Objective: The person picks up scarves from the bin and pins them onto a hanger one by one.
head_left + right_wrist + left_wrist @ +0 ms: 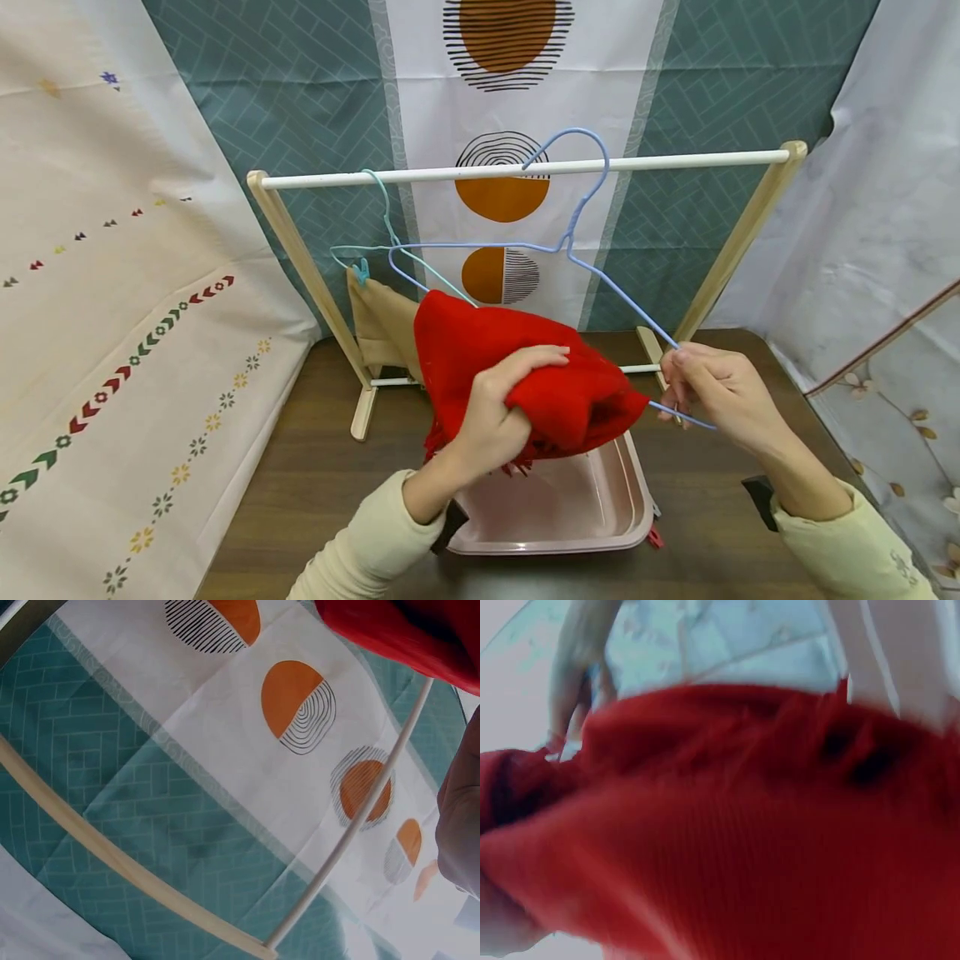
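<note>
A red fringed scarf (517, 342) is draped over the lower part of a light blue wire hanger (487, 246). My left hand (498, 412) grips the scarf near its middle, thumb and fingers bent into the cloth. At the hanger's right corner, my right hand (716, 387) pinches the blue wire. The hanger's hook rises in front of the rack's white rail (690, 161); whether it bears on the rail I cannot tell. Ribbed red cloth fills most of the left wrist view. Part of the hanger's bottom bar is hidden under the scarf.
Behind the scarf, a mint hanger (386, 212) hangs at the rail's left with a beige cloth (382, 325) held by a teal clip (361, 271). A pink basin (555, 547) stands below on the wooden table (300, 500). Beside it lies a red clip (656, 537).
</note>
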Demonstrator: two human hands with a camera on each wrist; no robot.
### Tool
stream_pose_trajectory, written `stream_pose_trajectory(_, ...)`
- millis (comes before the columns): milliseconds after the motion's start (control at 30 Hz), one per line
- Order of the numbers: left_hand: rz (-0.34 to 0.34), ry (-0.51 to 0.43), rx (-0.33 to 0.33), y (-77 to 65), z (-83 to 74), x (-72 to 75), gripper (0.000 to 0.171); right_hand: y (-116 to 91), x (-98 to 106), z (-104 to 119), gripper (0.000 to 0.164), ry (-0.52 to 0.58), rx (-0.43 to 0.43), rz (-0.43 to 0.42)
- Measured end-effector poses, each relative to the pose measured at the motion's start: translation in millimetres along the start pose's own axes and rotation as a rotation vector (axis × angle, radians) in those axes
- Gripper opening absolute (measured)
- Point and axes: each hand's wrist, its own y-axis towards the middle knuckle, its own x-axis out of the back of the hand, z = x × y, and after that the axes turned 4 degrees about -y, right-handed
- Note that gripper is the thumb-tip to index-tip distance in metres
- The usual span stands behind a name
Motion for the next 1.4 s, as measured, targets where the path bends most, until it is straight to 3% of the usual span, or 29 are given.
stream_pose_trajectory(100, -0.028, -0.244, 0.124, 13.9, -6.7, 20.7, 0.034, -1, -3, 1, 0.040, -0.077, -0.032, -0.027)
stream_pose_trajectory(200, -0.041, -0.385, 0.189, 26.7, -14.6, 36.2, 0.030, -2, -6, 1, 0.036, -0.153, -0.073, -0.026)
stream_pose_trajectory(367, -0.088, -0.517, 0.242, 44.8, -26.5, 52.8, 0.025, -5, -10, -2, 0.035, -0.182, -0.073, 0.002)
stream_pose_trajectory(467, -0.129, -0.559, 0.309, 51.0, -28.9, 59.2, 0.025, -8, -10, -7, 0.039, -0.133, -0.030, 0.024)
stream_pose_trajectory(600, -0.153, -0.551, 0.408, 51.2, -25.0, 63.5, 0.025, -12, -8, -10, 0.040, -0.064, 0.017, 0.048)
stream_pose_trajectory(700, -0.156, -0.506, 0.457, 47.5, -18.5, 64.3, 0.027, -12, -7, -8, 0.040, -0.073, 0.027, 0.063)
stream_pose_trajectory(900, -0.095, -0.360, 0.511, 34.4, 0.3, 62.5, 0.028, -12, -7, -3, 0.039, -0.106, 0.053, 0.087)
stream_pose_trajectory(1000, -0.085, -0.319, 0.606, 25.6, 10.7, 60.5, 0.026, -13, -6, -2, 0.040, -0.080, 0.062, 0.085)
stream_pose_trajectory(1100, -0.151, -0.368, 0.791, 19.1, 21.3, 60.5, 0.019, -15, -5, -5, 0.038, -0.004, 0.110, 0.084)
stream_pose_trajectory(1167, -0.236, -0.475, 0.912, 17.5, 27.2, 62.3, 0.015, -15, -4, -8, 0.039, 0.058, 0.157, 0.093)
stream_pose_trajectory(1233, -0.335, -0.601, 0.987, 17.5, 32.3, 65.3, 0.012, -15, -3, -11, 0.039, 0.103, 0.199, 0.104)
stream_pose_trajectory(1333, -0.448, -0.759, 0.992, 19.5, 36.8, 72.0, 0.011, -16, -1, -13, 0.041, 0.114, 0.235, 0.111)
stream_pose_trajectory(1400, -0.473, -0.792, 0.963, 20.6, 39.4, 77.6, 0.012, -17, 1, -14, 0.042, 0.108, 0.250, 0.114)
